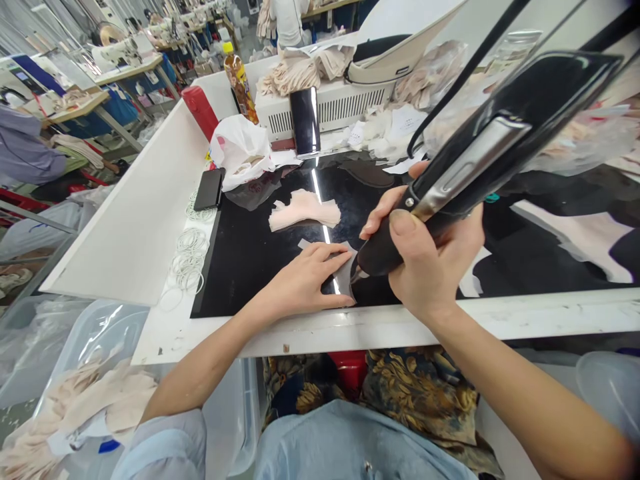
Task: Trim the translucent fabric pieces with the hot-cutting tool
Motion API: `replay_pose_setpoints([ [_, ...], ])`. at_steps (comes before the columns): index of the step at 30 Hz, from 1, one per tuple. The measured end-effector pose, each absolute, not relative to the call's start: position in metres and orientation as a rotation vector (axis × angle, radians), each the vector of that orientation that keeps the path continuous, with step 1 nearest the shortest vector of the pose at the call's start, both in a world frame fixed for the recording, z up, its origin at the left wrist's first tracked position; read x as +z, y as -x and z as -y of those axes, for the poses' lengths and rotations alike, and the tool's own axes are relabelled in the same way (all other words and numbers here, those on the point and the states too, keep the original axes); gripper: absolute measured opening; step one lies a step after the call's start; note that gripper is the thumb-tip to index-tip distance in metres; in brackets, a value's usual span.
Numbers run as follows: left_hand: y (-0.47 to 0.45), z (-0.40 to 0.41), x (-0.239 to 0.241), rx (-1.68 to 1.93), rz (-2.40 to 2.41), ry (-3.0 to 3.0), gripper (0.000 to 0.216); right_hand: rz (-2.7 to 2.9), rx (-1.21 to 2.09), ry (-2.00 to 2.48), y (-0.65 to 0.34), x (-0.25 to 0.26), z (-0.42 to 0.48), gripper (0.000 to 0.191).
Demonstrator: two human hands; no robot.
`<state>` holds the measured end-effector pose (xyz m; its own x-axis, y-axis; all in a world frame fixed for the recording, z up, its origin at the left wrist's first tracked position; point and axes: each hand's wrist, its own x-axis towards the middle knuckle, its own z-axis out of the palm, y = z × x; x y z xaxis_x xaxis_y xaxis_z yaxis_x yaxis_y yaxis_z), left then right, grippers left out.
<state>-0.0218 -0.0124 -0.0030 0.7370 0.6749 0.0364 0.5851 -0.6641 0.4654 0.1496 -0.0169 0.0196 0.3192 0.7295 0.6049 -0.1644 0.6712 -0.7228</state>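
My left hand [313, 277] lies with fingers spread, pressing a small sheer grey fabric piece [344, 270] flat on the glossy black work surface [240, 267]. In my right hand [430, 253] is a large black corded hand tool [480, 147] with a silver strip along its side, tilted down to the left. Its thin metal tip [359, 273] is at the right edge of the grey piece, close to my left fingers; whether it touches, I cannot tell. Just beyond my left hand lies a stack of pale pink cut fabric pieces [305, 210].
More cut fabric [575, 233] lies at the right. Rubber-like white rings [189, 257] and a dark phone [209, 189] are at the left. A propped phone [305, 120], a plastic bag [243, 150] and a bottle [240, 83] stand behind. The tool's black cord [460, 80] runs upward.
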Motion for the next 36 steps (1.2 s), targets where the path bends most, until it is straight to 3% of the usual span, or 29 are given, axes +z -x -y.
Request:
replay_pose_setpoints([
  [21, 0.023, 0.011, -0.012, 0.347, -0.934, -2.493, 0.078, 1.155, 0.660, 0.602, -0.160, 0.014, 0.026, 0.038],
  [32, 0.024, 0.011, -0.015, 0.394, -0.919, -2.497, 0.071, 1.148, 0.631, 0.622, -0.163, 0.015, 0.024, 0.040],
  [36, 0.025, 0.008, -0.019, 0.551, -0.903, -2.487, 0.048, 1.116, 0.626, 0.634, -0.168, 0.018, 0.022, 0.037],
])
